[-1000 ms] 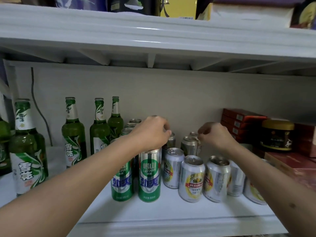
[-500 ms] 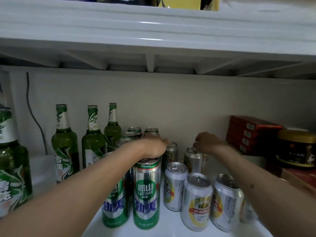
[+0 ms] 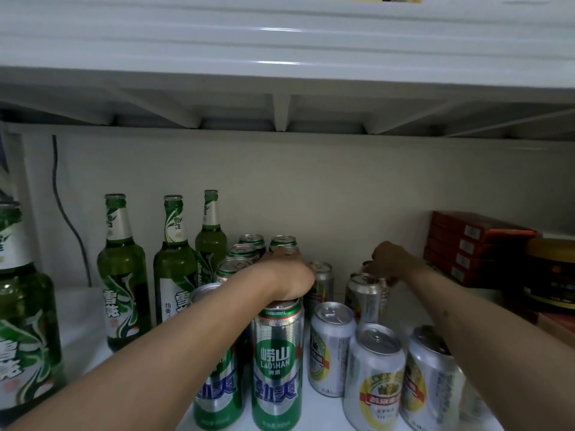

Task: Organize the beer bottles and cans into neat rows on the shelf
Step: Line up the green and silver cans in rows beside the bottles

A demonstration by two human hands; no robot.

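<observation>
Tall green and silver beer cans (image 3: 278, 365) stand in two lines on the white shelf (image 3: 314, 412), going from front to back. The left hand (image 3: 287, 275) reaches over them, fingers curled down on the top of a green can in the middle of the line. Just beside them on the right stand short silver and yellow beer cans (image 3: 375, 377), close together. The right hand (image 3: 393, 259) is farther back, fingers bent down on the top of a short silver can (image 3: 362, 293) near the back wall; how tight the hold is, I cannot tell. On the left stand green glass beer bottles (image 3: 123, 275), all upright. On the right sit stacked red boxes (image 3: 466, 244) and a round dark tin with a yellow lid (image 3: 550, 275).
</observation>
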